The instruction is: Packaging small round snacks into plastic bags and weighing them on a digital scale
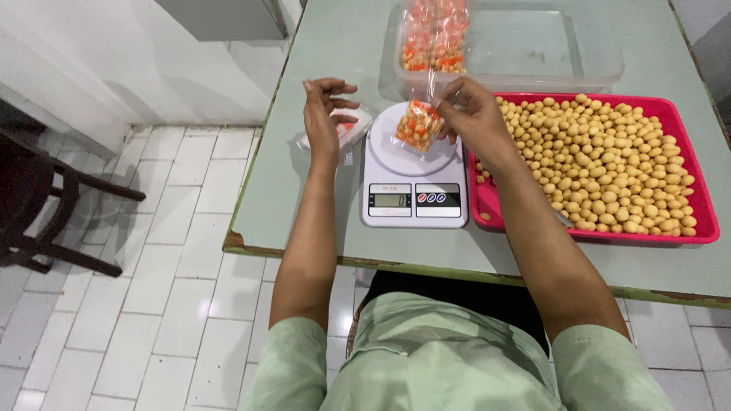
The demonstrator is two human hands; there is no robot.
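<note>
Pale green bench [320,190] over white floor tiles carries a digital kitchen scale [413,179] — above its round pan the right hand [474,114] pinches a small clear snack bag [419,124] by its top, while the left hand [324,114] hovers half-open and empty near a flat packet [350,131] — beside a red tray of round yellow balls [609,164].

A pale green desk [320,183] with a worn front edge fills the upper right of the frame. On it sit a white kitchen scale [415,199] at centre, a red tray [704,221] of round tan snacks to its right, a clear plastic tub [594,61] above, and small empty bags [354,131] left of the scale.
</note>
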